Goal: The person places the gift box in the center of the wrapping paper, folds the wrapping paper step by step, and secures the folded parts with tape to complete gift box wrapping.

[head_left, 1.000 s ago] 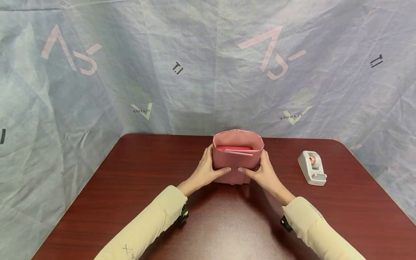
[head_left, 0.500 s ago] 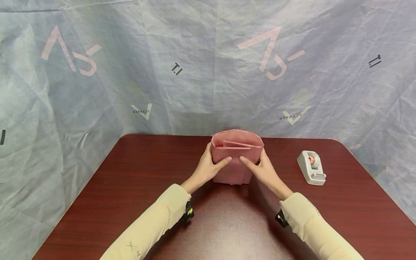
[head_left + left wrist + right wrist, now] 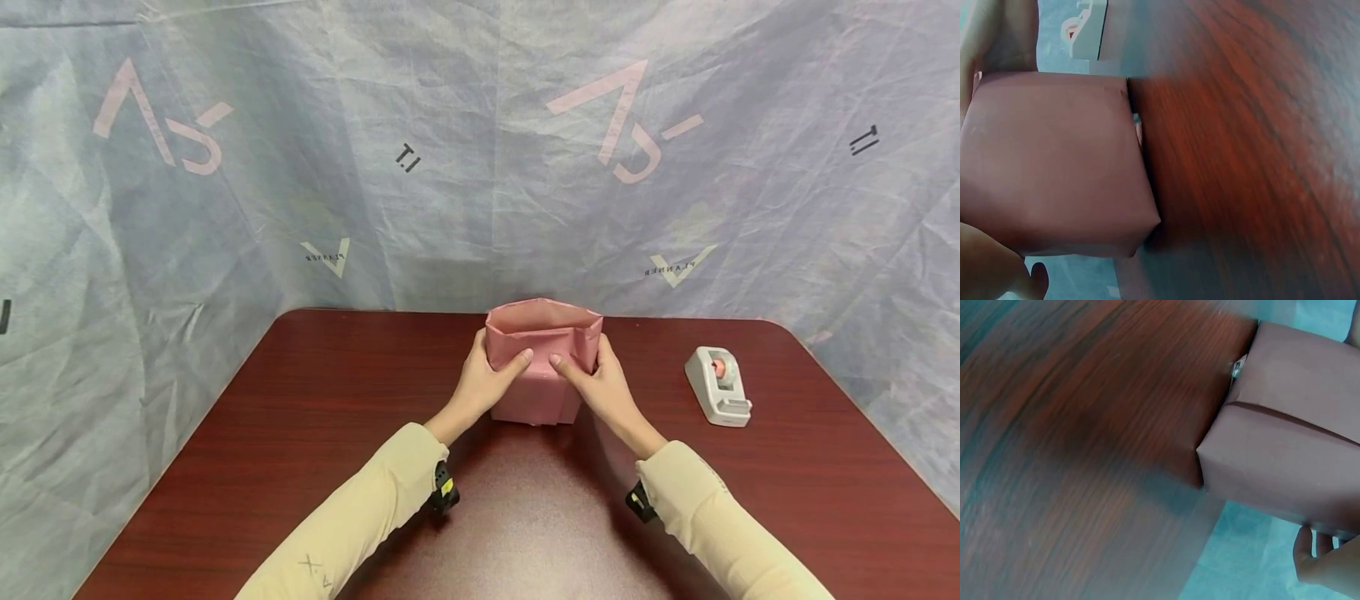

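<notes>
A pink paper-wrapped package (image 3: 536,398) stands upright on the table, its paper forming a loose, gaping collar at the top. My left hand (image 3: 478,382) grips its left side and my right hand (image 3: 611,392) its right side. Both thumbs press against the front paper just below the rim, tips pointing at each other. The other fingers are mostly hidden behind the sides. In the left wrist view, the package (image 3: 1054,156) shows a smooth wrapped face with folded lower corners. A paper seam runs along the package (image 3: 1297,456) in the right wrist view. Its contents are out of sight.
A white tape dispenser (image 3: 718,387) with a roll of tape sits to the right on the dark red wood-grain table (image 3: 360,375). Behind the table's far edge hangs a grey printed cloth (image 3: 450,167). Dark straps with devices are on both wrists.
Both thumbs have moved up the front. The overlapping front paper edges now lie together, with a crease at the right, and the red thing inside is no longer visible. The forearms shifted slightly inward.
</notes>
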A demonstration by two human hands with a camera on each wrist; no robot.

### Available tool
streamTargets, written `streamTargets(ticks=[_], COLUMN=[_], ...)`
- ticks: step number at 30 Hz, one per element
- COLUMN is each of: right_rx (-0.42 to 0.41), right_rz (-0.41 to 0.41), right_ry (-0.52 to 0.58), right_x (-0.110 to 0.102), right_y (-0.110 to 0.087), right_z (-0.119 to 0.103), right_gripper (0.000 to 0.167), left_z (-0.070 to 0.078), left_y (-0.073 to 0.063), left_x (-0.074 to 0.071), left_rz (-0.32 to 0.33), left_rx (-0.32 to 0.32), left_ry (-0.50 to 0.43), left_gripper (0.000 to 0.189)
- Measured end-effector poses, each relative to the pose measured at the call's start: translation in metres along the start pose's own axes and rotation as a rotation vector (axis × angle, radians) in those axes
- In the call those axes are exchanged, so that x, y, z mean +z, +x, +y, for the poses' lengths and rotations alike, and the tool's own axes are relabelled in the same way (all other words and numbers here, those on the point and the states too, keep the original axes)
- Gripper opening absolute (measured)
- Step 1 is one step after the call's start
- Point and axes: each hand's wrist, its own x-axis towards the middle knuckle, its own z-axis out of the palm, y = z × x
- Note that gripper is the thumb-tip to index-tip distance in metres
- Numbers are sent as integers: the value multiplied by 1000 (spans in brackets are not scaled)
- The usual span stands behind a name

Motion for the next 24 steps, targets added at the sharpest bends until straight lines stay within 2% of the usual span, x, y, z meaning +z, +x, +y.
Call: streamTargets(ticks=[3,7,12,18,24], right_rx=[19,37,70,119,156], right_rz=[25,42,43,85,119], right_ry=[5,18,28,0,21], right_x=[2,4,5,7,10], right_y=[1,2,2,3,6], right_z=[-1,-1,-2,-5,-6], right_gripper=[54,51,54,52,48], left_z=[1,5,8,11,15], left_y=[1,2,5,5,7], left_x=[3,7,11,14,17], left_rz=[37,85,143,175,209], left_rx=[-35,-113,-190,-213,-244], left_ry=[-46,-116,-207,-243,-287], left_gripper=[64,60,48,30,27])
